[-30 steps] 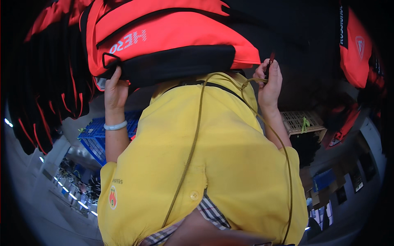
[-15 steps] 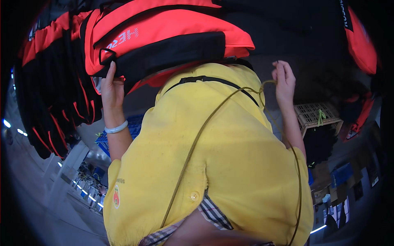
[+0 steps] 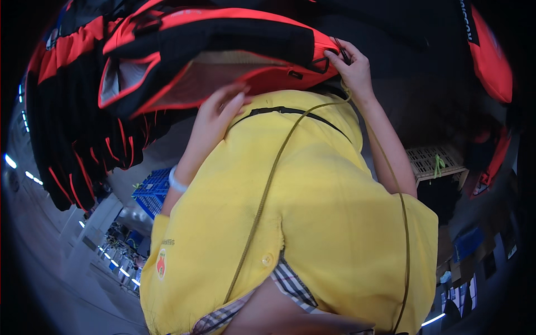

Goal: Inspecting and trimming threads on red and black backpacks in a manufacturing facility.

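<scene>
A red and black fabric bag [image 3: 234, 42] lies across in front of my waist, its long side turned toward me and a grey-lined opening showing. At the bag's right end my right hand [image 3: 356, 70] is closed around a small dark tool [image 3: 344, 54], whose exact kind I cannot make out. Thumb and forefinger are by a black strap loop [image 3: 319, 66]. A brown-green cord [image 3: 271, 167] from my neck runs to this hand. My left hand [image 3: 215, 114], somewhat blurred, has its fingers apart along the bag's near edge and holds nothing visible.
More red and black bags [image 3: 61, 111] hang in a row at the left. Another red piece [image 3: 491, 61] shows at the far right. A blue crate [image 3: 151, 192] stands low left, a beige crate [image 3: 435, 162] low right.
My right hand has moved left onto the bag's right end. My left hand has left the loop at the bag's left end and moved right and nearer. The bag is tilted, showing its opening.
</scene>
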Demonstrator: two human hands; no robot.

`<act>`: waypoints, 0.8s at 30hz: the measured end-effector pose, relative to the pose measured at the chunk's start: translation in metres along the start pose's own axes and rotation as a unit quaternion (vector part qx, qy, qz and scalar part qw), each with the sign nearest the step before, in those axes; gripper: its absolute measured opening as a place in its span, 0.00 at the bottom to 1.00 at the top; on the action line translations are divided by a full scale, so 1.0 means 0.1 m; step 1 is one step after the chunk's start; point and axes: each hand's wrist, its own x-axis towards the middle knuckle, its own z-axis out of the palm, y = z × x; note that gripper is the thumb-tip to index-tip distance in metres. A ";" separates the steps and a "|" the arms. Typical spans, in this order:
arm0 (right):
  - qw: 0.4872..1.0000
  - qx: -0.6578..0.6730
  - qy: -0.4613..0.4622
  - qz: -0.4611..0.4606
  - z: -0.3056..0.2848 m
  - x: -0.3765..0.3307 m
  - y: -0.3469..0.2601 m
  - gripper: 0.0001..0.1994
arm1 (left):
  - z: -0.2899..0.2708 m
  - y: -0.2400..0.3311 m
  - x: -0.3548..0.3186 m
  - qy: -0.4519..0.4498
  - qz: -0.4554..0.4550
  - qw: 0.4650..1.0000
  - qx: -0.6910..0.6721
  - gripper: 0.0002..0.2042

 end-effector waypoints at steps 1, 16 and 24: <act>1.000 -0.002 0.005 -0.018 0.00 0.02 0.01 0.17 | 0.11 0.01 0.18 0.013 -0.027 0.999 -0.021 0.12; 0.993 0.115 -0.004 0.004 0.28 -0.42 -0.27 0.10 | 0.29 0.12 0.94 -0.011 0.058 0.975 0.212 0.33; 0.964 0.169 -0.160 0.131 0.29 -0.59 -0.53 0.11 | 0.82 -0.23 1.34 0.070 -0.093 0.981 0.154 0.26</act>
